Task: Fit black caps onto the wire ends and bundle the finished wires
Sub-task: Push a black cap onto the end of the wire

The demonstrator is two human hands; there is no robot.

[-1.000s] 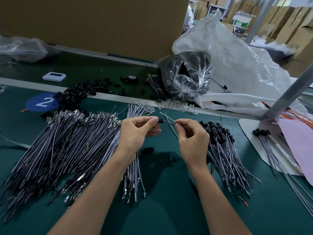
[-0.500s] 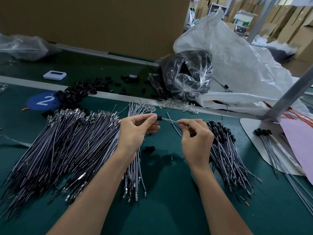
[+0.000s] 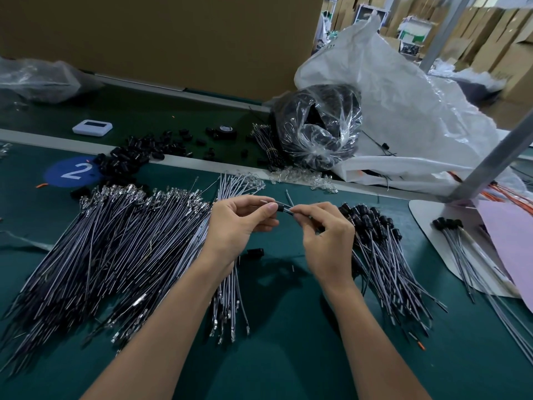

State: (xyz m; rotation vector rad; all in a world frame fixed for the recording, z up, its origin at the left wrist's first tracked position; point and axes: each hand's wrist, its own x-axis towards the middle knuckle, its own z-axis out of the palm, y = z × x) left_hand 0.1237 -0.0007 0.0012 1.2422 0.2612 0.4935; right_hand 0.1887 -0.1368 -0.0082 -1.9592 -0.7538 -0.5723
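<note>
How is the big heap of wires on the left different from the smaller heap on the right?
The left heap is far bigger and spreads wider than the right heap. The left heap's far ends show bare shiny metal tips, while the right heap's far ends carry black caps. Both are thin grey wires lying loose on the green table.

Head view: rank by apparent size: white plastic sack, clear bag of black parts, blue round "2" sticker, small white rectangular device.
1. white plastic sack
2. clear bag of black parts
3. blue round "2" sticker
4. small white rectangular device
Last two look close; device sits farther back, so unsure.
</note>
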